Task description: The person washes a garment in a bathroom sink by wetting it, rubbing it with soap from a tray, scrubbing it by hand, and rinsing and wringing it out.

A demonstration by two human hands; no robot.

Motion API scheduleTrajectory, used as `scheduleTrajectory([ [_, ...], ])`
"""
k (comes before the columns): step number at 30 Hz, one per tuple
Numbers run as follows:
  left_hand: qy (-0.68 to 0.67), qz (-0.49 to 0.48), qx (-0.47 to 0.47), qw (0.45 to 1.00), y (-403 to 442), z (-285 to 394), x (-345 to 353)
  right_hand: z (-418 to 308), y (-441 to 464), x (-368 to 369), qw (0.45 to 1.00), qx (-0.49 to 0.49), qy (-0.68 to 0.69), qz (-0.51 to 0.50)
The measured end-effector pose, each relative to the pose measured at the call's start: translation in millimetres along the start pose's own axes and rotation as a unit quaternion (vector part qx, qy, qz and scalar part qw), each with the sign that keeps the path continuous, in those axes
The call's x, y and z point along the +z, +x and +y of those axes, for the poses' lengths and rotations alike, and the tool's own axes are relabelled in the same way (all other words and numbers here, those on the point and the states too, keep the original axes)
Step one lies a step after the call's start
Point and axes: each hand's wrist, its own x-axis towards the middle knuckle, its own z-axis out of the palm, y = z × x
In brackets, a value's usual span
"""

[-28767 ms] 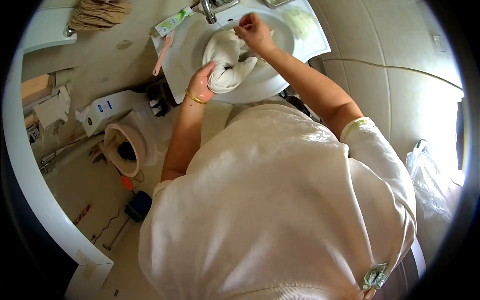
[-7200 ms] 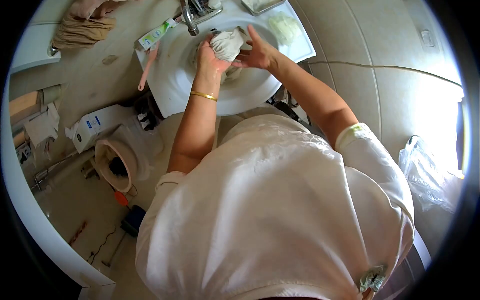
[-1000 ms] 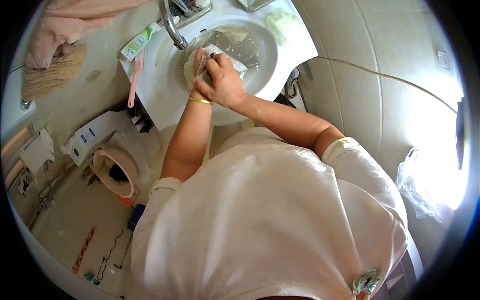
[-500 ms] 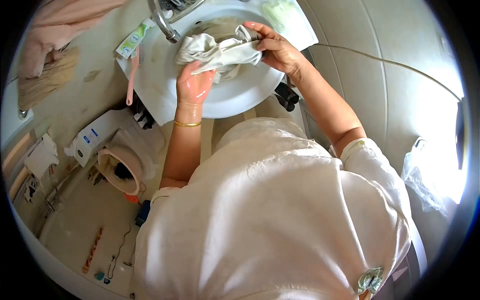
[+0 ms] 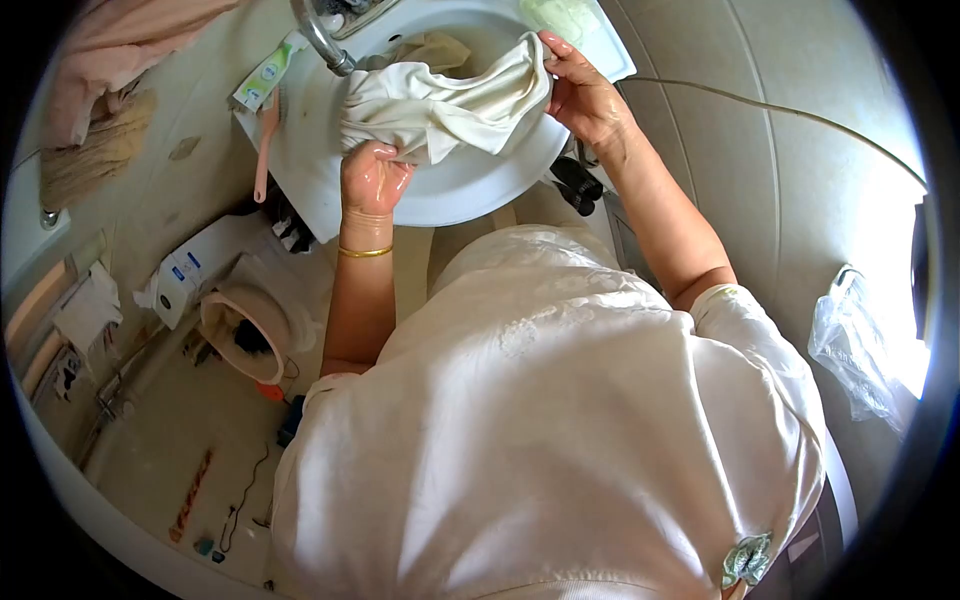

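Observation:
A wet white cloth (image 5: pixel 440 108) is stretched between my hands above the white washbasin (image 5: pixel 465 195). Its lower left part is gripped by my left hand (image 5: pixel 374 180), whose fingers are curled into the fabric; a gold bangle circles that wrist. My right hand (image 5: pixel 588 98) pinches the cloth's upper right end between thumb and fingers, over the basin's right side. Behind the cloth, a beige piece of fabric (image 5: pixel 432 50) lies in the basin. The metal faucet (image 5: pixel 322 40) reaches over the basin's left rim, close to the cloth's upper left edge.
A green and white tube (image 5: pixel 265 78) and a pink-handled brush (image 5: pixel 266 150) rest at the basin's left edge. A pale green bag (image 5: pixel 562 18) is on the back right corner. Left below stands a pink bin (image 5: pixel 250 330). A hose (image 5: pixel 770 105) runs along the right wall.
Since half a second ago, my hands have moved farther apart and the cloth has spread wider. A second ago they were together over the bunched cloth in the basin.

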Motion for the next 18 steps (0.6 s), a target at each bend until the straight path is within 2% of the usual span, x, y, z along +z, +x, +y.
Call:
scheduleTrajectory([
  [6, -0.018, -0.010, -0.011, 1.000, -3.7, -5.3, -9.9, -2.5, -2.7, 5.9, 1.000, 0.006, 0.000, -0.009],
  [8, -0.089, -0.056, -0.005, 0.994, -5.6, -6.0, 13.5, 4.6, 0.8, 3.3, 0.999, 0.022, -0.018, -0.018],
  [12, -0.198, -0.079, 0.010, 0.977, -4.0, -8.2, 5.2, 30.3, -7.0, 13.3, 0.966, 0.133, -0.206, -0.084],
  [13, -0.154, -0.040, 0.019, 0.987, -4.1, -8.6, 4.8, 42.2, -3.0, 7.0, 0.937, 0.107, -0.322, -0.083],
  [15, -0.067, 0.039, 0.035, 0.996, -3.0, -10.3, 3.9, 51.7, 0.8, 3.9, 0.873, 0.176, -0.426, -0.158],
  [16, -0.080, 0.001, 0.037, 0.996, -2.2, -10.2, -2.5, 56.5, -0.4, 3.6, 0.865, 0.143, -0.449, -0.172],
  [18, -0.107, -0.032, 0.008, 0.994, -0.1, -6.1, -12.9, 56.5, -1.4, 3.8, 0.920, 0.109, -0.356, -0.121],
])
